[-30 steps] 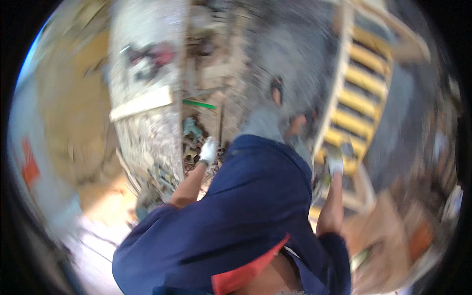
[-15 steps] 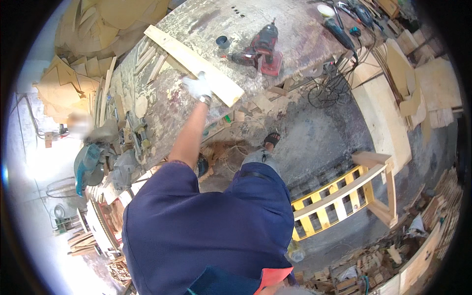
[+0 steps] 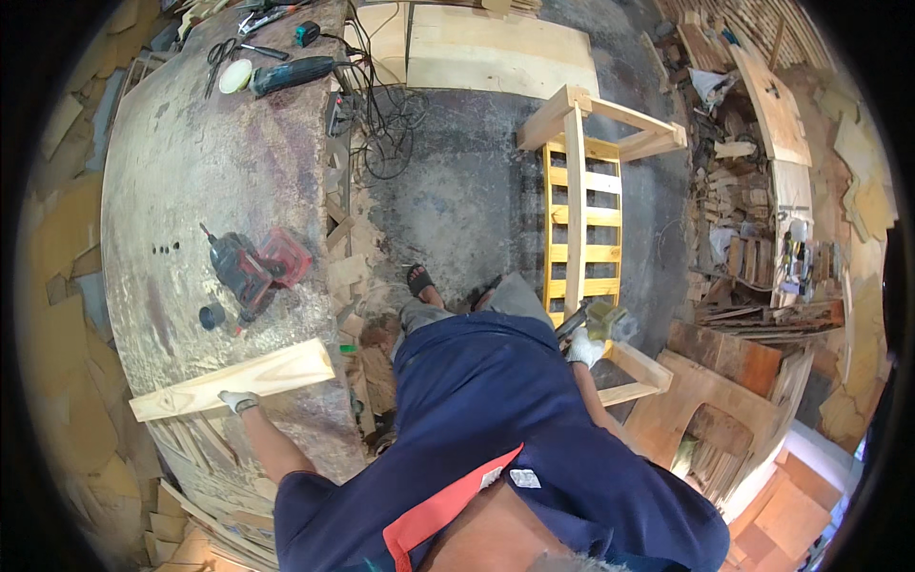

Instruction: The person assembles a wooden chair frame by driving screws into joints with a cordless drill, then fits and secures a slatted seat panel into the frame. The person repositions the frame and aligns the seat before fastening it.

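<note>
A pale wooden board [image 3: 291,369] lies across the near end of the workbench, its left end at the bench's far-left side. My left hand [image 3: 238,400], in a white glove, grips the board's near edge, with fingers on its top face. On my right, my gloved right hand [image 3: 584,349] is closed on a nail gun [image 3: 600,321] with an olive body and a dark part pointing left. The nail gun is beside a slatted wooden frame [image 3: 576,214], which has yellow slats and pale rails and stands on the floor. Part of the right hand's grip is hidden.
On the workbench [image 3: 172,124] are red-and-black cordless drills [image 3: 250,272], a small dark cup [image 3: 212,316], and a teal grinder [image 3: 295,74]. Tangled black cables [image 3: 386,129] hang off the bench edge. Wood scraps [image 3: 748,214] and panels [image 3: 701,381] are stacked along the right.
My view has swung round to the right, so the bench is now on the left. My right hand has come into view with the nail gun. My left hand is still at the board.
</note>
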### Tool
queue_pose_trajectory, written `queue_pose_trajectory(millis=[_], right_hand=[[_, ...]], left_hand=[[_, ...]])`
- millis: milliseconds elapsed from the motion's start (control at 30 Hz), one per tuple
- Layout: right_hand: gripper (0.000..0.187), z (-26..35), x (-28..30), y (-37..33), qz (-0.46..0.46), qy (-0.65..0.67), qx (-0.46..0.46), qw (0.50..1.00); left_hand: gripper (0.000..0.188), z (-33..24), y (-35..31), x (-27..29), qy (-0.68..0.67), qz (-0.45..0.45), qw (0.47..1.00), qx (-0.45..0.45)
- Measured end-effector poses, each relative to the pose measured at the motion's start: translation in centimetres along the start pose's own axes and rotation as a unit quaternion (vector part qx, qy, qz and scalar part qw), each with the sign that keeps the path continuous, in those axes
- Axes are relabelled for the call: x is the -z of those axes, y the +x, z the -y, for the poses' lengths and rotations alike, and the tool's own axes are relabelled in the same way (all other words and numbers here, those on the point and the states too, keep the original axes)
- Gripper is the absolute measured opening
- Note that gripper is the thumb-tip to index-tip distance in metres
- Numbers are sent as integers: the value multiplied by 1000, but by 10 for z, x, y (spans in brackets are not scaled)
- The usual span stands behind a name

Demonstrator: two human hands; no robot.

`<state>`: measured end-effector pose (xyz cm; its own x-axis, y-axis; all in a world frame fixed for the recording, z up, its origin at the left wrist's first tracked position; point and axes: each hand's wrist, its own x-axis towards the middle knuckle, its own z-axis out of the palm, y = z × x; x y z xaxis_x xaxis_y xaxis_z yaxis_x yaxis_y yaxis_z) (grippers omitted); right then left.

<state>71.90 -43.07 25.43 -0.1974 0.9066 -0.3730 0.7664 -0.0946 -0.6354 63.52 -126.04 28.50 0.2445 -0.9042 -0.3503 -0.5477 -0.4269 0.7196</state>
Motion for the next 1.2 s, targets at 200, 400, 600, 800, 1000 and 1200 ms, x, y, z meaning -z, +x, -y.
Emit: queue_pose_trajectory(millis=[200, 400, 600, 800, 1000, 1200], right_hand=[[30, 53, -22, -16, -16, 46, 56, 997], [42, 89, -72, 34, -6, 30, 12, 999], [43, 174, -131, 103, -25, 17, 83, 996], [39, 307, -171, 188, 4, -7, 123, 992], [43, 391, -190, 281, 36, 79, 103, 991], [36, 413, -209, 320, 1, 133, 30, 991]], left_hand=[[59, 32, -28, 44, -32, -40, 998, 45], [59, 49, -58, 132, 516, -228, 763, -316], [58, -37, -175, 158, 102, -173, 937, -285], [58, -135, -340, 71, 58, -117, 920, -369], [57, -218, -462, -84, 38, 20, 891, -452], [57, -271, -577, -278, 43, 211, 841, -496]])
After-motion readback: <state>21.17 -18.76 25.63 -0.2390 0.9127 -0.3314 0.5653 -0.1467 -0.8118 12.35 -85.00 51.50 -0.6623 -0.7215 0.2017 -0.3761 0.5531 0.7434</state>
